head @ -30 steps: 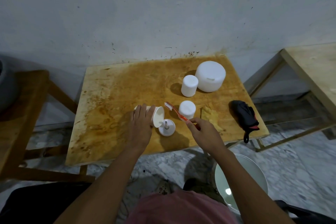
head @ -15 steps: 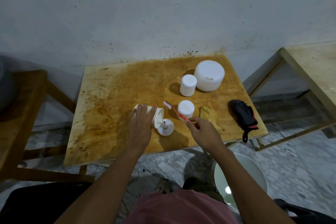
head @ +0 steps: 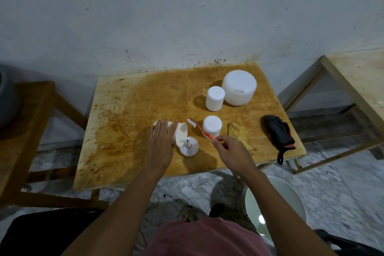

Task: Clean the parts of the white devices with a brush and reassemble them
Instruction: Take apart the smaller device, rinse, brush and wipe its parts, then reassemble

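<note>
A stained wooden table (head: 133, 122) is seen against a pale wall, and every place below is given from it. At its far right corner a large white dome-shaped device (head: 239, 87) is stood upright, with a smaller white cylinder (head: 215, 98) just beside it, toward the table's middle. Near the right edge a black folded cloth item with a red trim (head: 278, 134) is laid, its strap hung over the front edge. Off the front right corner, down on the floor, a pale round basin (head: 291, 201) is partly seen.

Toward the front middle of the table a white cup-shaped part (head: 181, 134) is laid on its side, its open mouth turned to the right. It is covered from above by the left hand (head: 160, 145), whose fingers (head: 164, 129) are spread flat over its wall, pressed on it rather than curled round it. Just in front of its mouth a small white round base with an upright pin (head: 189, 146) is set on the table. A short white cylinder (head: 212, 125) is stood just to the right, beside a yellowish rag (head: 239, 134).

An orange toothbrush (head: 200, 129) is pinched by its handle in the closed fingers of the right hand (head: 232, 151), its bristles raised near the cup's mouth; whether they touch it cannot be told.
</note>
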Motion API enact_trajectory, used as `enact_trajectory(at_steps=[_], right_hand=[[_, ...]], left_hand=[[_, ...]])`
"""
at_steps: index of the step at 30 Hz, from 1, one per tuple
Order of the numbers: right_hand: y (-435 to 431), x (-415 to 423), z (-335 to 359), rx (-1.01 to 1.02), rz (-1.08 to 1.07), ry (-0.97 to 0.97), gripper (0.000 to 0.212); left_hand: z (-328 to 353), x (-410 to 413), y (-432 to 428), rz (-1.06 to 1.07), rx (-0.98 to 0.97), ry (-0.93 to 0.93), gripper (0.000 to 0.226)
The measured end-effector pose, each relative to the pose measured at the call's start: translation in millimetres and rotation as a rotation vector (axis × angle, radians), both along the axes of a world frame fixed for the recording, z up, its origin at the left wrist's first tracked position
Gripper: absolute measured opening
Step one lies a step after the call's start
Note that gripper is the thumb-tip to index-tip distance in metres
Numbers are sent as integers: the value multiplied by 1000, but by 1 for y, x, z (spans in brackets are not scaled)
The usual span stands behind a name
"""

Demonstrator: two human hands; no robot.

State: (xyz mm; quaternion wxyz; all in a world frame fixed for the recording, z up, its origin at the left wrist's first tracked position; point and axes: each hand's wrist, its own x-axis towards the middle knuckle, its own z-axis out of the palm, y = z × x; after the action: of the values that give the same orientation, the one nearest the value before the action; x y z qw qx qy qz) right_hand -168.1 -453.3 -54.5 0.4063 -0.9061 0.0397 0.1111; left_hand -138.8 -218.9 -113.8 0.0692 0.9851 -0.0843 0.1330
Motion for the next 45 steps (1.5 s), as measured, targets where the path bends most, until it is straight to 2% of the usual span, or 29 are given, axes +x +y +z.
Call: enact_trajectory(at_steps=[5, 8, 14, 19, 23, 32, 36, 38, 42, 45], right_hand=[[0, 0, -2, 0, 9, 13, 33], [-1, 0, -5, 14, 3, 23, 34], [-3, -7, -13, -9, -21, 43, 38], [0, -22, -23, -92, 18, 63, 33], [7, -30, -28, -166, 42, 45, 30], [11, -26, -27, -320, 137, 44, 34], [6, -30, -26, -360, 162, 43, 35], [5, -31, -26, -350, 170, 43, 34], [8, -23, -27, -323, 190, 46, 32], [10, -17, -27, -320, 201, 31, 30]], left_hand=[[-1, 2, 1, -8, -2, -5, 73], [-1, 3, 1, 19, -79, 25, 77], [-1, 8, 6, 288, -470, 83, 79], [2, 19, 4, 479, -1037, 142, 88], [-2, 23, -1, 527, -1175, 190, 89], [-19, 10, 0, 575, -1200, 250, 102], [-24, -26, -9, 588, -912, 168, 81], [-27, -43, -14, 488, -753, 162, 78], [-33, -47, -21, 229, -680, 346, 86], [-35, -31, -29, 191, -627, 448, 80]])
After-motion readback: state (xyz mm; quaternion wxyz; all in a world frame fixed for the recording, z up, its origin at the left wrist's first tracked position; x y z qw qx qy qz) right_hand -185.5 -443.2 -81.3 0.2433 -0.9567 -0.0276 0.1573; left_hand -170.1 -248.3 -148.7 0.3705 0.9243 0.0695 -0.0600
